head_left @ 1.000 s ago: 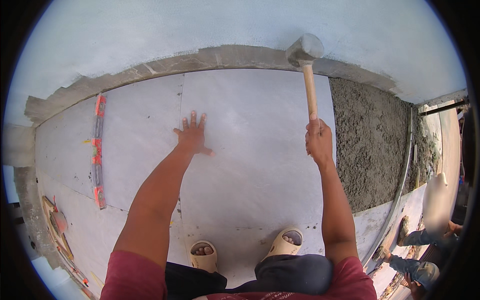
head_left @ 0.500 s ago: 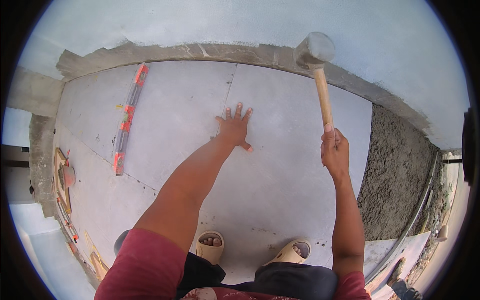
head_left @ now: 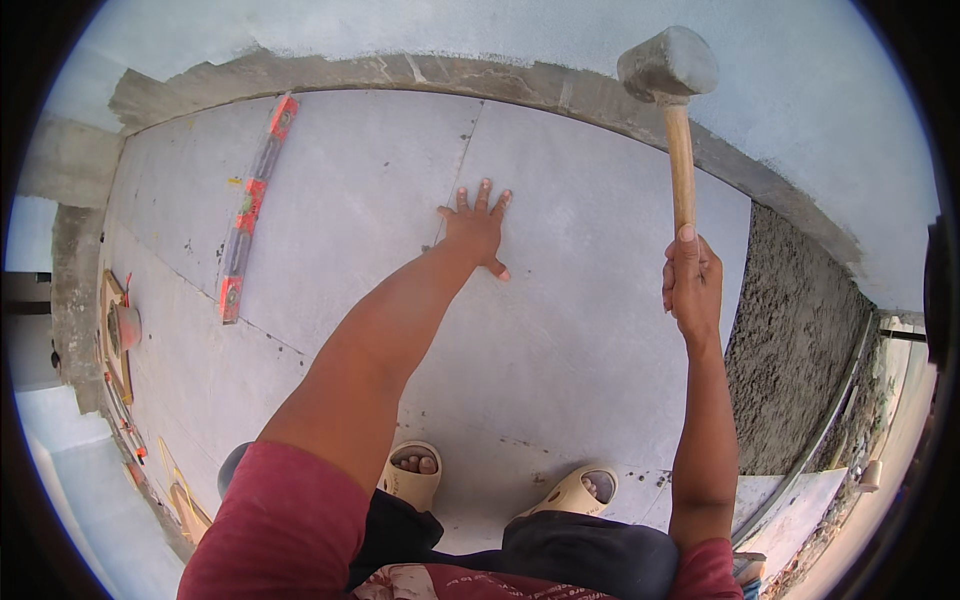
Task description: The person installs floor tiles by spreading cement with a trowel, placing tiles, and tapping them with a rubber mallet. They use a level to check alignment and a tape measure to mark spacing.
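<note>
Here the right hand (head_left: 690, 285) grips a mallet (head_left: 668, 65); left hand (head_left: 478, 230) splayed on tile (head_left: 590, 300), level (head_left: 250, 210) aside.

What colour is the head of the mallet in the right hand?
Grey. The mallet head sits on a light wooden handle held by the right hand, seen in the head view.
</note>
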The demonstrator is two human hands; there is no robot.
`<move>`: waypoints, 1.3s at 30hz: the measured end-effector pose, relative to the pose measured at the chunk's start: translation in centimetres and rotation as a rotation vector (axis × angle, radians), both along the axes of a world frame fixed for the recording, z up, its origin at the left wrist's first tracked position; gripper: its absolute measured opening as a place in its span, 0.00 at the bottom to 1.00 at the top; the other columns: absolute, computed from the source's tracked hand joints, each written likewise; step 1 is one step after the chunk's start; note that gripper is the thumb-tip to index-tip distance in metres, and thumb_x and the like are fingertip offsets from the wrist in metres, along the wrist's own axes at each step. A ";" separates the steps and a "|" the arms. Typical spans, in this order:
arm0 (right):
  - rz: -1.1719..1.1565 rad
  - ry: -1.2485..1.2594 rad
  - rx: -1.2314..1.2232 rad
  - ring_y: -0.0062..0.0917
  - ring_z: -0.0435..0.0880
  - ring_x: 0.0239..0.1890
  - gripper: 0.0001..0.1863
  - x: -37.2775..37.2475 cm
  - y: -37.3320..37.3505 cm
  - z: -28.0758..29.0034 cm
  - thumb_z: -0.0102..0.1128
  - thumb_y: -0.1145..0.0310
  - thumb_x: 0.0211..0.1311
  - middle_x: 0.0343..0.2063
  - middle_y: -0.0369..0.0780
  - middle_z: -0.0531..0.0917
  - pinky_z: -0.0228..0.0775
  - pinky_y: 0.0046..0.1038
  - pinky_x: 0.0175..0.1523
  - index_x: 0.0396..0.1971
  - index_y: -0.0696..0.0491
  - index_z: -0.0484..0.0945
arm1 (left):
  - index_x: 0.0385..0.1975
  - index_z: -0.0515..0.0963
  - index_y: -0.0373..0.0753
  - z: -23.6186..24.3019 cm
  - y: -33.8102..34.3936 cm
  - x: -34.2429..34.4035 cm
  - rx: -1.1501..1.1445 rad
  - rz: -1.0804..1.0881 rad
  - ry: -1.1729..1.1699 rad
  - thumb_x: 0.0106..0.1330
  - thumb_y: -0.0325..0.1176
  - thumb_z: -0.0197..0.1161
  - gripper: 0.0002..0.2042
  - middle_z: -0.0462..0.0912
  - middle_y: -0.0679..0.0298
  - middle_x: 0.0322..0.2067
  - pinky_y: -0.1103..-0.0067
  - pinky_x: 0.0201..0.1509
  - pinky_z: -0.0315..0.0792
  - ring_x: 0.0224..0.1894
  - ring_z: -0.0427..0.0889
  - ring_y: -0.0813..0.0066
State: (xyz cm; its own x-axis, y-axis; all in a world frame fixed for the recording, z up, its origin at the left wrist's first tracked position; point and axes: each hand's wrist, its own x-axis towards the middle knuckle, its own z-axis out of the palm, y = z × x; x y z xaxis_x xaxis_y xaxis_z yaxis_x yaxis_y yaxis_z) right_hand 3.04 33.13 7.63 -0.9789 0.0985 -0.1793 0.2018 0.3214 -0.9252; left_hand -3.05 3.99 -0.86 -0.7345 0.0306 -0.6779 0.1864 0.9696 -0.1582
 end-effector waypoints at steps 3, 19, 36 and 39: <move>0.034 0.243 -0.087 0.13 0.66 0.13 0.30 0.3 -0.9 0.8 0.42 0.40 0.73 0.12 0.32 0.67 0.59 0.19 0.17 0.27 0.54 0.69 | 0.75 0.28 0.52 0.2 -0.2 -0.1 -0.008 0.010 0.007 0.40 0.67 0.75 0.70 0.26 0.56 0.76 0.43 0.68 0.55 0.75 0.36 0.40; -0.031 0.300 -0.056 0.16 0.68 0.16 0.29 2.7 0.9 -6.3 0.42 0.41 0.73 0.13 0.33 0.68 0.61 0.21 0.21 0.25 0.55 0.68 | 0.75 0.28 0.53 0.2 1.1 -0.6 0.017 -0.005 0.026 0.38 0.66 0.77 0.71 0.26 0.57 0.76 0.42 0.68 0.55 0.76 0.35 0.41; 0.032 -0.515 -0.083 0.23 0.74 0.13 0.27 17.5 2.8 -4.9 0.50 0.44 0.70 0.13 0.38 0.73 0.67 0.28 0.18 0.24 0.56 0.70 | 0.73 0.31 0.33 -2.2 -1.4 5.0 0.019 -0.008 0.106 0.40 0.75 0.68 0.72 0.31 0.44 0.74 0.51 0.74 0.48 0.77 0.36 0.51; 0.047 -0.361 0.052 0.24 0.72 0.16 0.29 16.5 4.9 -3.4 0.50 0.43 0.71 0.14 0.38 0.72 0.65 0.31 0.21 0.23 0.57 0.71 | 0.73 0.32 0.31 -1.4 -1.7 7.5 -0.039 -0.088 0.063 0.39 0.75 0.69 0.73 0.32 0.43 0.74 0.53 0.75 0.46 0.77 0.36 0.50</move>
State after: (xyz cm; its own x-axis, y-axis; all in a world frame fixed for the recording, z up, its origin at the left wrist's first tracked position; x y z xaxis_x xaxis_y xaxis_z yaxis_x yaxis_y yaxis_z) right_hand 19.54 37.99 4.26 -0.8569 0.0732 -0.5103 0.4966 0.3828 -0.7790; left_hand 4.43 2.34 -2.24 -0.7714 0.0715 -0.6323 0.2590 0.9429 -0.2093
